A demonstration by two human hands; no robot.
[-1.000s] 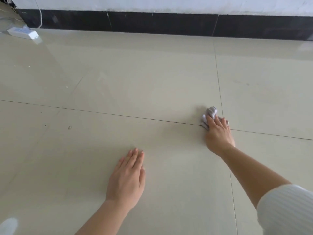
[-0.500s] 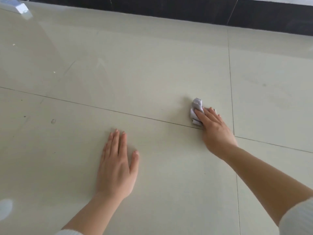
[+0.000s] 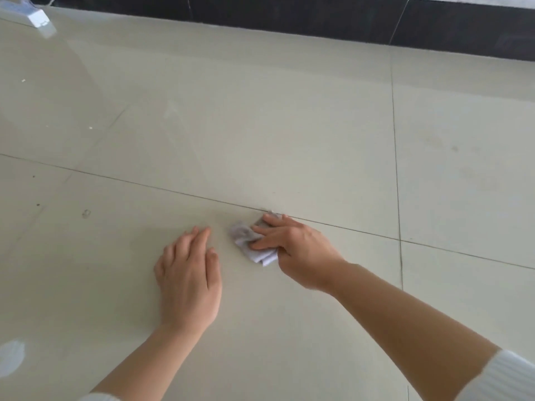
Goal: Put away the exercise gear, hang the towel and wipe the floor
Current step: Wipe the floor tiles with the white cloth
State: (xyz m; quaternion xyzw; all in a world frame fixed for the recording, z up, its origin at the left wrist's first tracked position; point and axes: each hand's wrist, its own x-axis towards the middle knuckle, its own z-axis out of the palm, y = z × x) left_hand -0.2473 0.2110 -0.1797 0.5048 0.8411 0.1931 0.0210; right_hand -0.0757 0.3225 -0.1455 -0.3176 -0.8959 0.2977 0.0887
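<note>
While cloth (image 3: 254, 251) wipes: right hand (image 3: 295, 250) grips it; left hand (image 3: 188, 282) flat, fingers straight.
Risk: palm slips on glossy floor (image 3: 260, 125).

I see glossy, smooth tile on the floor (image 3: 260, 125); soft crumpled cloth (image 3: 246, 238); dark polished skirting (image 3: 289, 15); ribbed knit sleeve (image 3: 509, 377).

The floor (image 3: 289, 125) is glossy beige tile, divided by thin dark grout lines (image 3: 144, 185). A dark skirting (image 3: 289, 15) bounds its far edge. A small white box (image 3: 37, 17) lies at far left. The left hand (image 3: 188, 279) lies flat, near centre. Just right of it, a crumpled pale cloth (image 3: 252, 247) lies on the tile, gripped by the right hand (image 3: 292, 250). Small specks (image 3: 86, 213) lie at left.
</note>
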